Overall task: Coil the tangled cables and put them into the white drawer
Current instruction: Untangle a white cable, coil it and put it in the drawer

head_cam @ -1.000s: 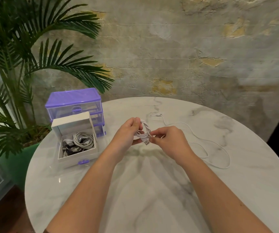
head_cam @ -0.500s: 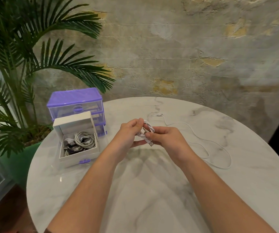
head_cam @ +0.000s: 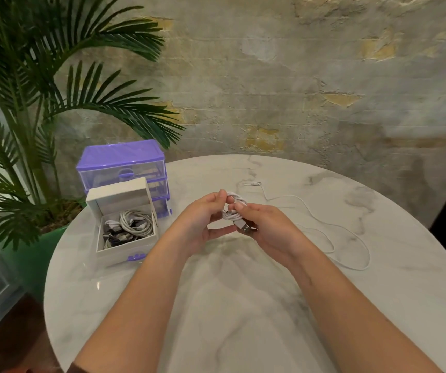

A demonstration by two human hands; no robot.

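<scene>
The coiled cable (head_cam: 233,211) sits between our two hands, held up over the middle of the bench (head_cam: 243,305). Our left hand (head_cam: 203,219) curls round the bundle's left side, fingers above and thumb beneath. Our right hand (head_cam: 267,227) pinches the right side, the USB plug (head_cam: 244,227) poking out under its fingertips.

The white drawer (head_cam: 125,246) lies to our left and slightly nearer the far edge, pulled out in front of the purple organiser (head_cam: 122,165). Its long axis runs away from us, and coiled cables already lie in it. We judge the left hand nearer, so the bundle would travel leftward and down into the opening.

A second white cable (head_cam: 324,224) lies loose on the bench to the right, near the right hand, not yet coiled.
</scene>
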